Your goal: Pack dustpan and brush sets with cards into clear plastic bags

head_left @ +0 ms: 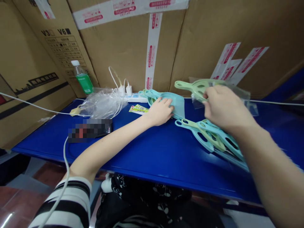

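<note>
My left hand (159, 111) rests with bent fingers on a light blue flat pan-shaped plastic piece (179, 103) with a looped handle, which lies with a green one at the back of the table. A pale green plastic piece (187, 85) of like shape is pinched in my right hand (224, 106), raised over the right side. Clear plastic film (239, 91) shows behind that hand. Beneath my right hand and forearm lies a pile of light blue and green handled pieces (209, 136); my forearm hides part of it.
Cardboard boxes (128, 47) wall off the back of the blue table (147, 152). At left are a green-labelled bottle (84, 83), crumpled clear bags (102, 103) and a blurred dark item (90, 130). A power strip (136, 97) with chargers and a small printed packet (139, 109) sit behind my left hand.
</note>
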`<state>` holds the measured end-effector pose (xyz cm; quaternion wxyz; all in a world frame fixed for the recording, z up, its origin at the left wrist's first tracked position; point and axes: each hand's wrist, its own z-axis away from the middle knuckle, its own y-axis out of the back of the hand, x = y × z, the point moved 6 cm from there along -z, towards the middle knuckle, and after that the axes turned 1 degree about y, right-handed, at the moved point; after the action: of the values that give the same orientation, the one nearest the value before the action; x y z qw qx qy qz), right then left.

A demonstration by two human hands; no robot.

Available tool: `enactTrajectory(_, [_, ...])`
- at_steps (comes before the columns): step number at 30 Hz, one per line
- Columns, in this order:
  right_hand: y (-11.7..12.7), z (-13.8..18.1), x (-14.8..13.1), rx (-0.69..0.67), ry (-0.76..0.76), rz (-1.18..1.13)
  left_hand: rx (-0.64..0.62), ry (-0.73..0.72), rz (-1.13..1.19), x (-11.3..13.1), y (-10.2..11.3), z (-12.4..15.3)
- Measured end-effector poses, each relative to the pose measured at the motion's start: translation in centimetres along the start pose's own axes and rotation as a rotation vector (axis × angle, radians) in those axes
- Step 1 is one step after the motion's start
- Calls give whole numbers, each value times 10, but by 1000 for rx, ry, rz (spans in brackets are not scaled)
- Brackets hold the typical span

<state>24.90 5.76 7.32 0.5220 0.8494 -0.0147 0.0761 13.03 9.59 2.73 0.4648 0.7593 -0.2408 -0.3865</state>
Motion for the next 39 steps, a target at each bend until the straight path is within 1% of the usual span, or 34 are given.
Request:
enactTrajectory(3, [-3,6,-22,58,175,-36,93,29,-24,-14,11,24])
enactTrajectory(7, [0,25,-61,180,399,-29,266,95,6,-36,30,69])
enactTrajectory(8, [1,30,-72,198,451,-23,290,120,20,-41,34,79])
enactTrajectory(9, [2,36,-82,215,496,-20,277,140,38,-45,35,87])
enactTrajectory(10, [2,43,-93,224,544,-23,226,146,60,-47,35,93])
enactTrajectory(13, [-1,60,-122,236,661,-39,31,182,117,-50,28,106])
enactTrajectory(16, [-8,75,-140,261,707,-67,-138,180,149,-49,19,116])
enactTrajectory(18, [-11,80,-145,247,732,-134,-202,129,159,-47,14,122])
enactTrajectory(20, [-12,80,-145,180,748,-249,-211,64,162,-44,13,126])
enactTrajectory(23, [-13,69,-132,-7,714,-427,-177,-6,185,-43,14,128])
enactTrajectory(24, [-14,64,-125,-51,682,-439,-167,-21,200,-43,15,129])
enactTrajectory(27, [-15,45,-98,-58,578,-304,-165,-53,256,-44,18,129])
enactTrajectory(30, [-25,34,-75,-115,499,-225,-191,-71,309,-48,21,131])
enactTrajectory(32, [-35,31,-64,-187,439,-208,-228,-74,342,-51,22,133])
enactTrajectory(34, [-45,32,-58,-280,411,-257,-273,-68,375,-55,22,135])
enactTrajectory(36, [-52,35,-58,-378,427,-364,-306,-56,405,-57,23,136])
enactTrajectory(39, [-57,38,-58,-505,432,-467,-335,-47,436,-59,23,136])
